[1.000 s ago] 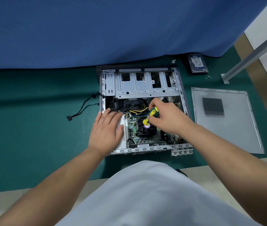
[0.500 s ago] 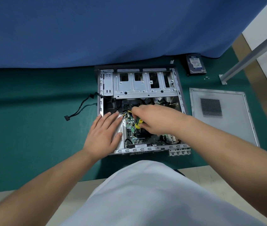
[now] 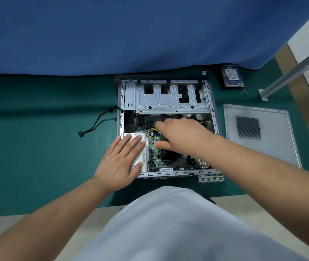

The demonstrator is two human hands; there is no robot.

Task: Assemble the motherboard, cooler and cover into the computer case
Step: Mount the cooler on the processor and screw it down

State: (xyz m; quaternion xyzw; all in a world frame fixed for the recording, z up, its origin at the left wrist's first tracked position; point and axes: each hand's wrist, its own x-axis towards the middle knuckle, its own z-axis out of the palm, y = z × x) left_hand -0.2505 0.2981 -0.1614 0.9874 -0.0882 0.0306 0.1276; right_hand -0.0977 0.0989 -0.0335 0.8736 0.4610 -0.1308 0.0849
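The open computer case [image 3: 166,127] lay on the green desk [image 3: 36,147]. The left hand [image 3: 120,161] rested flat on its near-left corner; the right hand [image 3: 182,137] reached over the motherboard [image 3: 161,161]. The cover [image 3: 259,132] lay right.

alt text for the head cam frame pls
A person's right hand reaches into an open computer case over the motherboard, while the left hand rests flat on a silver box inside. The cover panel lies right of it.

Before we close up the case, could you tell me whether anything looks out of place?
A black cable trails out over the computer case left wall onto the mat, its connector loose. The cover still lies off to the right.
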